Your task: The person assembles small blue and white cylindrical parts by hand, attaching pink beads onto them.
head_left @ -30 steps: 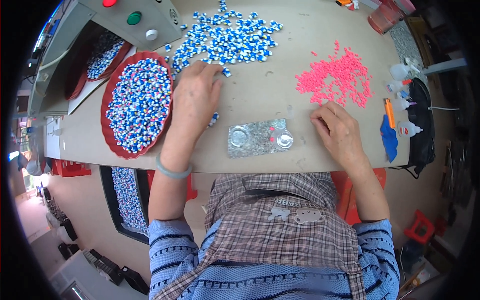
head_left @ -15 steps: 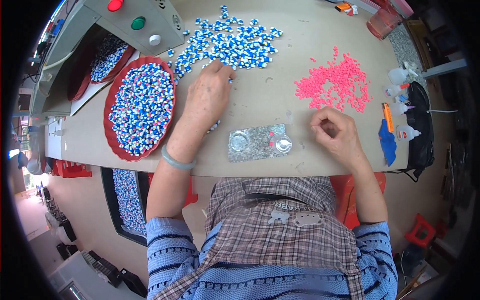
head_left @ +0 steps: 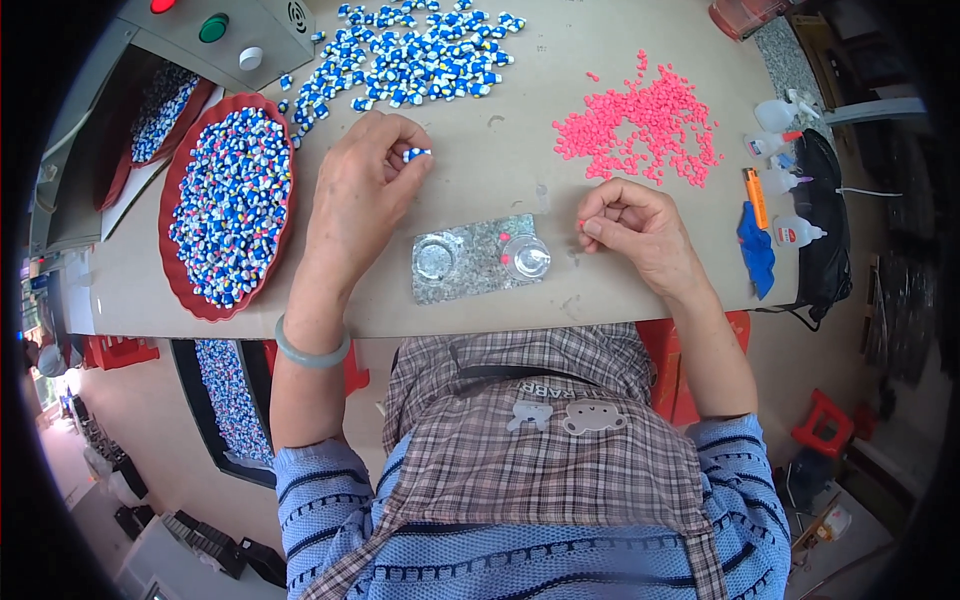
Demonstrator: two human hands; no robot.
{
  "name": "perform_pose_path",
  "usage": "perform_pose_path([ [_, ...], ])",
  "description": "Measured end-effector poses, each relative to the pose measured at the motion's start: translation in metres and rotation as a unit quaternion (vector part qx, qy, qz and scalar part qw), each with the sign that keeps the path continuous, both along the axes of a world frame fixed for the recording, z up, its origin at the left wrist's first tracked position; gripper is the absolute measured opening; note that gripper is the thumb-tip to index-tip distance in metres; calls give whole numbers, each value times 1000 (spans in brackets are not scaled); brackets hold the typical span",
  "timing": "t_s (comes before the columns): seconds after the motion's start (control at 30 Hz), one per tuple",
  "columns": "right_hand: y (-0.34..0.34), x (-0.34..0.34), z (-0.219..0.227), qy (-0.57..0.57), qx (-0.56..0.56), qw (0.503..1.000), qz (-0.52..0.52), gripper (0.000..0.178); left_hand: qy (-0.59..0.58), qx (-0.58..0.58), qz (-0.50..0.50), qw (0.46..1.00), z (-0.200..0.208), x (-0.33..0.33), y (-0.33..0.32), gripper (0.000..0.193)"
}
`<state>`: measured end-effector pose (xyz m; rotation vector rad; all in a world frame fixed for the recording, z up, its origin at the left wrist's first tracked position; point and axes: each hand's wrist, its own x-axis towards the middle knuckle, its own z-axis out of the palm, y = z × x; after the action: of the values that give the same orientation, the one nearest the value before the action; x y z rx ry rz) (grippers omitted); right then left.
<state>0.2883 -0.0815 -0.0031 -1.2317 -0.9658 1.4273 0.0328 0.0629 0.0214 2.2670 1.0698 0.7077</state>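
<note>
My left hand (head_left: 362,190) pinches a small blue-and-white piece (head_left: 417,155) between thumb and fingertips, just above the table. My right hand (head_left: 645,235) is closed in a pinch, with a tiny pink piece (head_left: 582,225) showing at the fingertips. Between the hands lies a grey speckled slab (head_left: 480,286). A clear round dish (head_left: 435,260) sits on its left part, and a second clear dish (head_left: 530,259) on its right end. Two pink dots (head_left: 505,259) rest on the slab beside the right dish.
Blue-and-white pieces (head_left: 430,65) spread across the far table; a pink heap (head_left: 625,115) lies at right. At left stand a red scalloped tray (head_left: 168,255), full of pieces, and a grey machine (head_left: 265,25). Glue bottles (head_left: 797,232) and an orange cutter (head_left: 755,198) line the right edge.
My left hand has drawn back from the blue-and-white spread with one piece in its fingertips. My right hand remains near the slab, its fingers now pinched around a pink piece. The view has shifted slightly.
</note>
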Motion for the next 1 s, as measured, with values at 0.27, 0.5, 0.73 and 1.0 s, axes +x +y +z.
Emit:
perform_pose_path([
  [0.27, 0, 2, -2, -8, 24, 1000, 17, 7, -201, -259, -4, 945, -5, -6, -25, 9],
  [0.5, 2, -4, 11, 33, -16, 999, -3, 14, -284, -331, -43, 899, -5, -8, -37, 11],
  [0.73, 2, -19, 35, 19, -40, 999, 31, 29, -315, -369, -65, 872, 1, -7, -48, 21],
  [1.0, 1, -30, 46, -49, -35, 997, 41, 32, -309, -398, -62, 862, 1, -14, -55, 21],
])
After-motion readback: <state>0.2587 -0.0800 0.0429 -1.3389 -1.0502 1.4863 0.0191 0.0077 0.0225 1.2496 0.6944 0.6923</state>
